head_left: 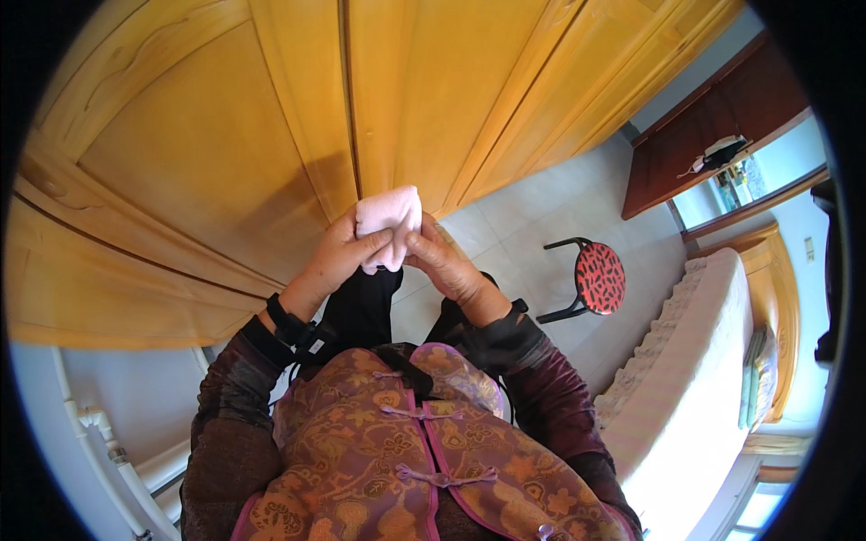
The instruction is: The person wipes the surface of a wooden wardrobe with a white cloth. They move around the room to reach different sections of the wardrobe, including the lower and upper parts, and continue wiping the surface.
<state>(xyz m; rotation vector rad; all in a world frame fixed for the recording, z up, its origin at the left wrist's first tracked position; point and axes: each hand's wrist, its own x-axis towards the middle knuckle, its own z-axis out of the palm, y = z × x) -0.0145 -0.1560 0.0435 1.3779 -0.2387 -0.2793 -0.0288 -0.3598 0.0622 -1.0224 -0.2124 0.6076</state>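
A folded pink cloth (pixel 387 215) is held up between both hands, close in front of a wooden wardrobe (pixel 433 88). My left hand (pixel 345 247) grips its left side, with the thumb lying across the front. On the opposite side my right hand (pixel 436 253) grips it too, its thumb pressed on the lower right part. Fingers of both hands are partly hidden behind the cloth. The fabric is bunched into soft folds at its lower end.
A round stool (pixel 600 278) with a red-and-black patterned seat is on the tiled floor (pixel 514 230) to the right. Beyond it are a bed (pixel 683 379) with a pale cover and an open dark-red door (pixel 703 128). White pipes (pixel 88 433) run along the left wall.
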